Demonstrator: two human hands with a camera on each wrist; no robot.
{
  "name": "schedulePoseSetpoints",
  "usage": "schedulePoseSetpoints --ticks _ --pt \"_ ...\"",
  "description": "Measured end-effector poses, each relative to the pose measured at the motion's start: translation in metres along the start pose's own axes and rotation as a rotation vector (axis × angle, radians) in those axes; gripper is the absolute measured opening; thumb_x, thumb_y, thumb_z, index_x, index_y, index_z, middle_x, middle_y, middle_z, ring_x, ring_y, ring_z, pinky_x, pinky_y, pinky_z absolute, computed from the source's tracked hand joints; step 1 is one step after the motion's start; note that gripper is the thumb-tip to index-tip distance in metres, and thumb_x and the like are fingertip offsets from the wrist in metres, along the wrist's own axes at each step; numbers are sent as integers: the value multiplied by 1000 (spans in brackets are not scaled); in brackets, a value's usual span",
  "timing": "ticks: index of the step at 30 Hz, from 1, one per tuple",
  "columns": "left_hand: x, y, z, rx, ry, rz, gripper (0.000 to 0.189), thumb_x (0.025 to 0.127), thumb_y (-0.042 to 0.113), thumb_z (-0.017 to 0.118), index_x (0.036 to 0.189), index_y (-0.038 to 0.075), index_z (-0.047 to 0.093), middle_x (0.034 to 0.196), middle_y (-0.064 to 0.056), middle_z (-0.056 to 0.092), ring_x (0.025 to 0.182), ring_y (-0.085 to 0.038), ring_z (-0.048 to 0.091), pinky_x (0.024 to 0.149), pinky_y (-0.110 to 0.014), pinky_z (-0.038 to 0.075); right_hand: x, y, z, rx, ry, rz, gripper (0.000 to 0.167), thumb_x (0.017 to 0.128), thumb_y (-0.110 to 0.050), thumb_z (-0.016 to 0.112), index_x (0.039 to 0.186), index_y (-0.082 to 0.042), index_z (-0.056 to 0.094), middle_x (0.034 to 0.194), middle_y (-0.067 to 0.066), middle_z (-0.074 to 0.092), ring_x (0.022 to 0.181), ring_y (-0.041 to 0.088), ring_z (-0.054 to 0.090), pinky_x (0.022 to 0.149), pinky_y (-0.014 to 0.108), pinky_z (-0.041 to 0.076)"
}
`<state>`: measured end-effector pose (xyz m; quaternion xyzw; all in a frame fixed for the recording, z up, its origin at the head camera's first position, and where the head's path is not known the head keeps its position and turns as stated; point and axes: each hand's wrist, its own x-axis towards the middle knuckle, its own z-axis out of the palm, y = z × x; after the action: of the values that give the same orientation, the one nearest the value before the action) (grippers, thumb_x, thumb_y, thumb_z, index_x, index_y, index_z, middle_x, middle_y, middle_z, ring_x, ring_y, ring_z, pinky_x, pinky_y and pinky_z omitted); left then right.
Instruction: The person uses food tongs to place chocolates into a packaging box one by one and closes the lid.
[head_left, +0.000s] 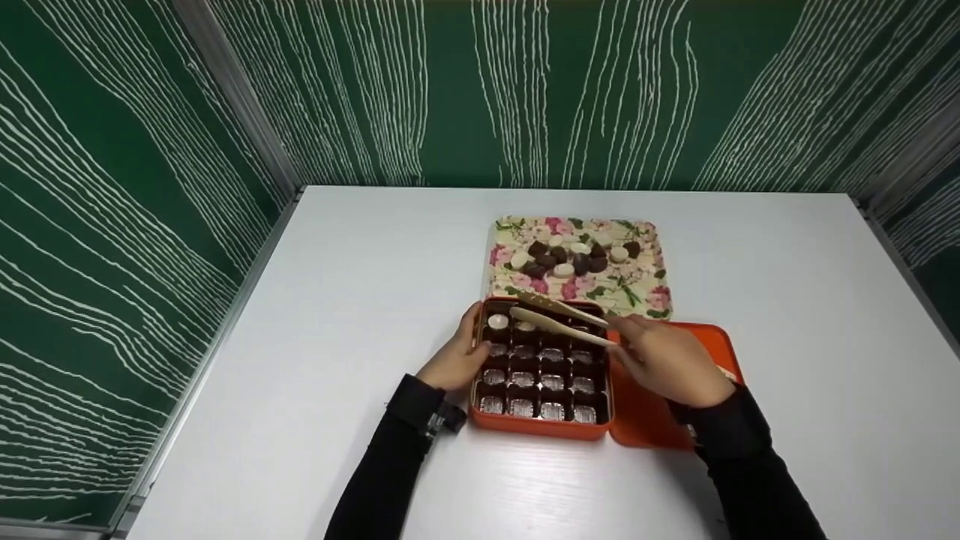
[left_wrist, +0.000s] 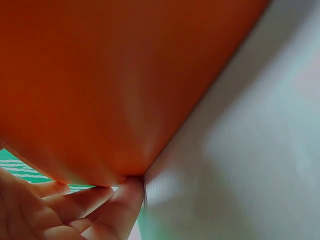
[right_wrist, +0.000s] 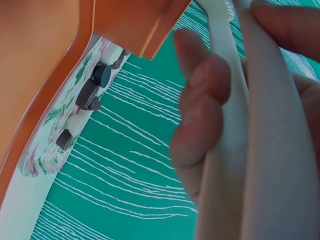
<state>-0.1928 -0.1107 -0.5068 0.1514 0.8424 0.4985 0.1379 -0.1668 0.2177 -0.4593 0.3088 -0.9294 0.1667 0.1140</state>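
Observation:
An orange box [head_left: 540, 429] with a dark compartment insert stands on the table. My left hand [head_left: 454, 361] grips its left side, thumb at the rim; in the left wrist view fingers [left_wrist: 127, 202] touch the outer wall near a corner. My right hand [head_left: 671, 364] holds pale tongs [head_left: 566, 331] between thumb and fingers, their ends over the box's far row. A round white chocolate [head_left: 498, 322] sits in the far left compartment. A pale piece [head_left: 525, 326] shows partly under the tongs in the compartment beside it; whether the tongs touch it is unclear. Nearer compartments show clear, shiny linings.
Behind the box lies a floral tray [head_left: 637, 292] bearing several dark and white chocolates [head_left: 581, 262]. An orange lid [head_left: 645, 420] lies against the box's right side, partly under my right hand. Green walls [head_left: 450, 90] with white lines border the white table [head_left: 360, 247].

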Motion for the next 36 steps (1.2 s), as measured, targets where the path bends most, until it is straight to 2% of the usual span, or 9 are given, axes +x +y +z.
schedulePoseSetpoints --ticks 4,8,11,15,21,29,33,36 --pt "0 -1 0 3 -3 3 74 106 13 45 163 1 -1 165 -32 12 148 -46 28 123 -52 23 -1 9 -2 20 64 33 45 97 -11 71 137 5 60 108 20 70 83 30 68 69 43 56" --pt "2 -3 0 -4 -3 41 73 105 9 44 161 -4 0 165 -33 11 150 -46 24 124 -51 20 -3 26 -6 56 117 133 46 98 -13 70 140 3 58 119 25 69 87 37 70 73 53 56" --pt "2 -4 1 -21 0 66 72 104 6 44 160 -7 1 164 -35 12 150 -46 23 125 -51 19 -7 40 -7 68 138 212 46 100 -13 67 141 5 56 118 27 68 84 39 70 72 56 54" --pt "1 -4 1 -21 -4 46 73 105 8 44 161 -4 0 165 -34 13 149 -46 26 124 -51 20 -13 58 -6 22 144 318 45 102 -13 63 140 10 54 104 29 66 69 37 62 59 53 48" --pt "-1 -1 0 -3 -5 8 75 106 14 46 163 1 -2 165 -31 13 148 -46 27 123 -53 21 -19 75 -2 -30 112 441 45 101 -15 63 133 15 55 92 33 60 63 43 57 55 59 46" --pt "-1 -1 0 5 -2 -24 76 107 16 46 164 4 -2 166 -29 15 149 -45 27 123 -54 22 -11 82 5 -42 1 487 44 102 -16 61 131 16 56 94 36 60 70 51 60 61 64 49" --pt "-1 -2 0 -8 -5 -8 75 107 15 46 164 4 -1 164 -31 19 147 -47 30 122 -56 24 -8 84 7 -53 -13 480 39 102 -16 61 127 14 57 93 34 60 71 51 59 61 64 48" --pt "0 -2 0 -9 -12 29 74 106 11 45 163 0 -1 163 -34 18 147 -48 30 122 -55 25 -8 86 8 -63 4 466 37 102 -14 62 126 14 59 92 33 61 68 51 59 59 64 48"
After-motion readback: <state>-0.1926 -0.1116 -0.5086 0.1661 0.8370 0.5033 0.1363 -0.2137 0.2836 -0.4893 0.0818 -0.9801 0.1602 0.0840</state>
